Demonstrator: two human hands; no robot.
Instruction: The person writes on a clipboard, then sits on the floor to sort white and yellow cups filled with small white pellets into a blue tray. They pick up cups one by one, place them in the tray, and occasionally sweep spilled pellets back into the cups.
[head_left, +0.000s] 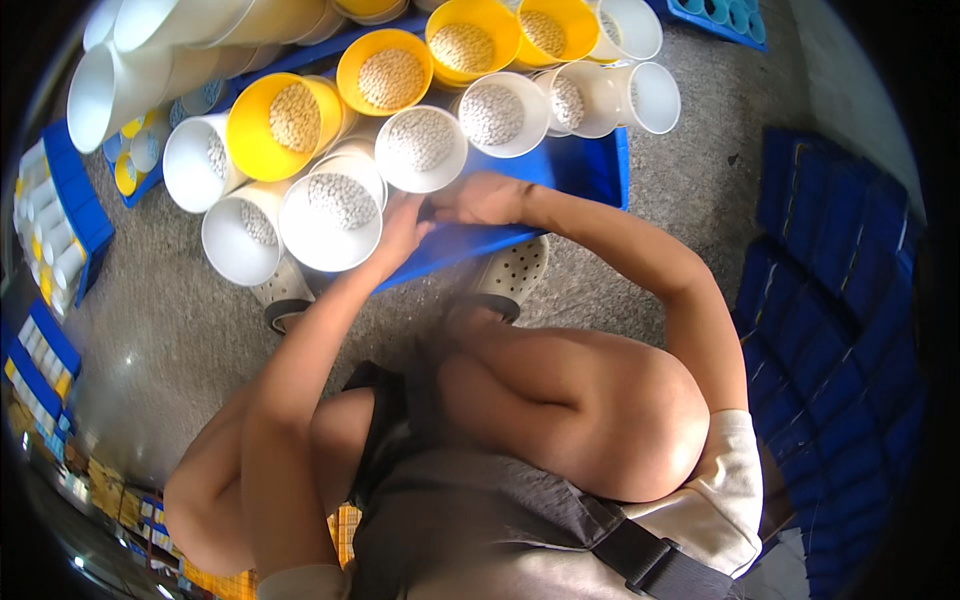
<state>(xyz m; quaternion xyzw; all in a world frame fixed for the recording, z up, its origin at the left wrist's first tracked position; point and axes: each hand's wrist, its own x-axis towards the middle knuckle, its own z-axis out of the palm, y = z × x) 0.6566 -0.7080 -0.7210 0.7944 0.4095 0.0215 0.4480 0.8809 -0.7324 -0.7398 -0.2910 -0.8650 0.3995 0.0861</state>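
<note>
My left hand [402, 228] is beside a white cup [330, 222] of pale pellets, with its fingers bent toward the gap between the cups. My right hand [484, 199] is curled at the front of the blue tray [590, 172], just below another white cup [421, 150] of pellets. The two hands nearly meet, fingertips close together. Whatever is between their fingers is hidden and slightly blurred. Rows of tilted cups fill the tray, their mouths facing me. Behind the front white ones stand yellow cups [385, 80], also holding pellets.
Stacked blue trays [830, 320] line the right side. More blue trays with white and yellow cups [60, 235] stand on the concrete floor [160, 290] at left. Long white cups [105, 95] rise at the upper left. My clogs [512, 270] rest close to the tray's front edge.
</note>
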